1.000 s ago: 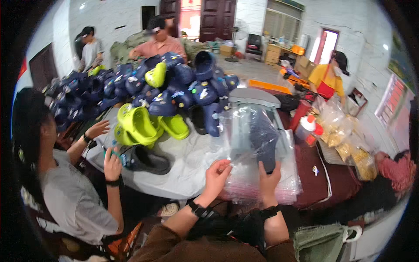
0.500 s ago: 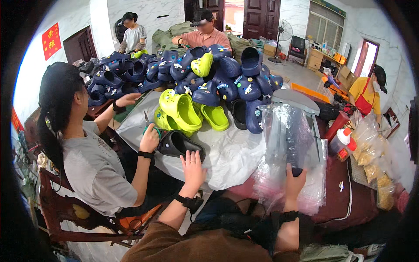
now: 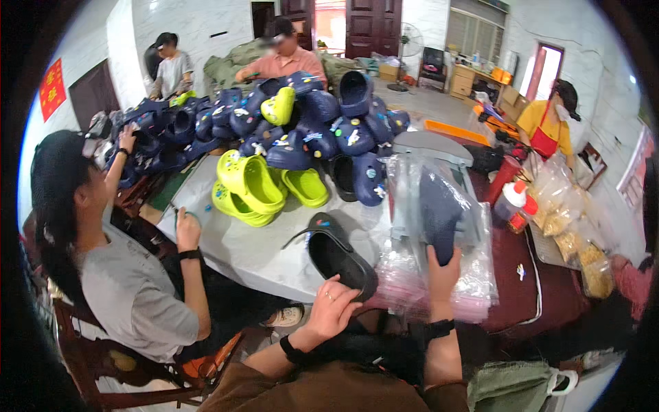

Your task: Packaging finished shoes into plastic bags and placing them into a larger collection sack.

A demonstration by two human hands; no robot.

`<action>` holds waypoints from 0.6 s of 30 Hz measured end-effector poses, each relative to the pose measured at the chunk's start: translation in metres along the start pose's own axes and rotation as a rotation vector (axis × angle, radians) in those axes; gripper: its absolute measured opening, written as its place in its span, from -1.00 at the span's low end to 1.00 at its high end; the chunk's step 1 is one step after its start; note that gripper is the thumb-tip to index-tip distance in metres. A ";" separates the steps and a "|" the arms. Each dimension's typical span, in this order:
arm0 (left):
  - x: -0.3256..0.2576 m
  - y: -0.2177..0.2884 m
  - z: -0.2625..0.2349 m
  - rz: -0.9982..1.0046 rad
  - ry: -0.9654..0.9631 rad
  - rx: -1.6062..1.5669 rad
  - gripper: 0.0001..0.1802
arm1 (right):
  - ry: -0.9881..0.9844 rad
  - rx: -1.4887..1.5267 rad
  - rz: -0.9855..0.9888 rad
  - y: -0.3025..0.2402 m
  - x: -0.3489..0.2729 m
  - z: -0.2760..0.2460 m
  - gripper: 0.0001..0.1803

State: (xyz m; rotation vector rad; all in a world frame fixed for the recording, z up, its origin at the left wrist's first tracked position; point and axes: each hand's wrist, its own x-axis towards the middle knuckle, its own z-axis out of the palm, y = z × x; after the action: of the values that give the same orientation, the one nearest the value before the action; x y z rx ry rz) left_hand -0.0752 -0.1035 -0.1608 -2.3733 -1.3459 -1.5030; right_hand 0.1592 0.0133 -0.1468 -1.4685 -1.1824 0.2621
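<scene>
My left hand (image 3: 331,310) is closed on the heel of a black clog (image 3: 334,259), which lies tilted over the white sheet with its opening up and its heel strap swung forward. My right hand (image 3: 443,275) grips the heel end of a dark navy clog (image 3: 439,209), sole side up. Clear plastic surrounds this clog, and it seems at least partly inside a bag. Beneath it lies a stack of clear plastic bags (image 3: 405,285) with pink edges. Lime-green clogs (image 3: 250,182) stand beyond my left hand.
A heap of navy clogs (image 3: 319,134) covers the table's far side. At the left sits a co-worker (image 3: 137,275) with scissors in one hand. A grey case (image 3: 432,145), a white bottle with a red cap (image 3: 509,200) and bags of yellowish pieces (image 3: 570,240) stand right.
My left hand has taken the black clog by its heel and drawn it right and nearer. The navy clog stays in my right hand. The left co-worker's far arm now reaches into the heap.
</scene>
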 end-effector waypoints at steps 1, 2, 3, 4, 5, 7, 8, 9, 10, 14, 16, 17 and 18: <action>0.005 0.007 0.000 0.052 0.030 -0.109 -0.67 | 0.026 -0.012 0.005 0.002 0.000 -0.001 -0.59; 0.008 0.011 -0.001 0.103 0.024 -0.125 -0.65 | 0.000 -0.011 0.002 0.009 0.002 0.001 -0.59; 0.011 0.018 -0.004 0.115 0.018 -0.141 -0.65 | -0.031 -0.007 -0.003 0.013 0.001 0.003 -0.59; 0.014 0.025 -0.009 0.159 0.009 -0.166 -0.67 | -0.051 -0.010 0.014 0.002 -0.001 -0.001 -0.58; 0.015 0.029 -0.011 0.203 0.000 -0.190 -0.68 | -0.035 -0.017 0.019 0.002 -0.002 0.000 -0.58; 0.014 0.037 -0.015 0.265 0.001 -0.242 -0.74 | -0.038 0.062 -0.035 0.008 -0.001 0.003 -0.58; 0.013 0.042 -0.018 0.305 0.001 -0.285 -0.72 | -0.055 -0.003 0.016 0.011 0.001 0.002 -0.59; 0.014 0.049 -0.023 0.341 0.003 -0.324 -0.69 | -0.047 -0.004 0.018 0.010 0.002 0.001 -0.59; 0.019 0.055 -0.027 0.395 0.013 -0.351 -0.73 | -0.046 -0.003 0.005 0.006 0.001 0.000 -0.57; 0.035 0.072 -0.032 0.482 -0.109 -0.766 -0.87 | -0.107 0.199 0.046 0.062 0.009 0.018 -0.61; 0.036 0.080 -0.027 0.458 -0.145 -0.861 -0.89 | -0.128 0.258 0.058 0.079 0.007 0.021 -0.62; 0.037 0.083 -0.023 0.433 -0.186 -0.957 -0.90 | -0.148 0.317 0.072 0.086 0.007 0.023 -0.62; 0.036 0.084 -0.020 0.436 -0.222 -1.019 -0.89 | -0.169 0.375 0.084 0.091 0.007 0.024 -0.63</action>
State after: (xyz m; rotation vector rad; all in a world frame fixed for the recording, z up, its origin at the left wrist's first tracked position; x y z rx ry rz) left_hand -0.0276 -0.1414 -0.0903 -3.1120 0.0957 -2.1011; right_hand 0.1908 0.0508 -0.2276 -1.1834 -1.1332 0.6413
